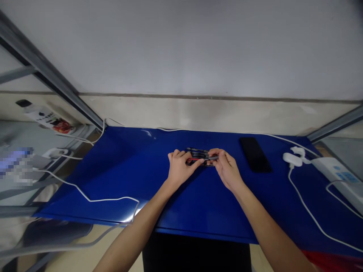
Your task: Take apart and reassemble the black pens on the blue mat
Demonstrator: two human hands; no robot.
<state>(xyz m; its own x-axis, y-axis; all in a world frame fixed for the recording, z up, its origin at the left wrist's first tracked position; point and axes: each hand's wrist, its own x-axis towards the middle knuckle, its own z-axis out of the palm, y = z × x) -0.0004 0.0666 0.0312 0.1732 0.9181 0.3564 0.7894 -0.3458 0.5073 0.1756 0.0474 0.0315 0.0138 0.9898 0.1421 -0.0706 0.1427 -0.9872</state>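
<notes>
On the blue tabletop (119, 170), a red pen part (193, 159) is pinched by the left hand (179, 168), a grey one (213, 158) by the right hand (229, 170). Dark pens (198, 154) are laid just beyond. Blue marks on the white box (329, 172) and the bottle (52, 119)'s label cannot be read.

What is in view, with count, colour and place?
Slim pen parts: count unclear, red and grey, centre
Slender pens: several, black, centre
Flat phone: one, black, right of centre
Glossy tabletop: one, blue, middle
Rounded plastic piece: one, white, right
Boxy plastic block: one, white, far right
Thin cables: several, white, left, right, back
Labelled bottle: one, white with black cap, left
Metal bars: several, grey, both sides
Flat wall: one, pale, behind
Unclear item: one, red, lower right
Left hand: one, bare, centre
Right hand: one, bare, centre
</notes>
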